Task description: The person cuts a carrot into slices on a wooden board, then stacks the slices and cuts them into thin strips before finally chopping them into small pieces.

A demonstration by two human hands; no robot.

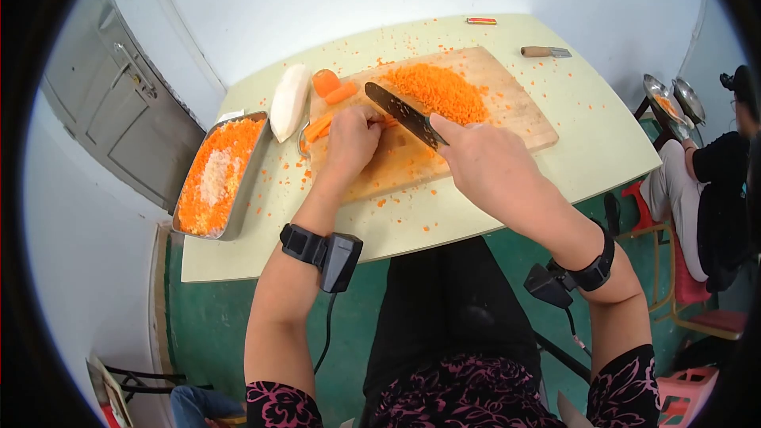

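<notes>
My right hand (487, 160) is closed round the handle of a kitchen knife (400, 113), its dark blade flecked with carrot bits. Under the blade's left side, my left hand (354, 139) presses carrot strips (319, 128) onto the wooden cutting board (519, 123); its fingertips are partly hidden. A heap of finely chopped carrot (438, 89) lies on the board beyond the knife. Two carrot pieces (341, 93) rest at the board's far left corner, next to a peeled white radish (290, 101) on the table.
A metal tray (255, 178) of chopped carrot and a pale heap stands at the table's left. At the back lie a wooden-handled blade (547, 52) and a small red object (481, 21). Carrot bits litter the table (380, 230). Another person (713, 166) sits at right near metal bowls (664, 97).
</notes>
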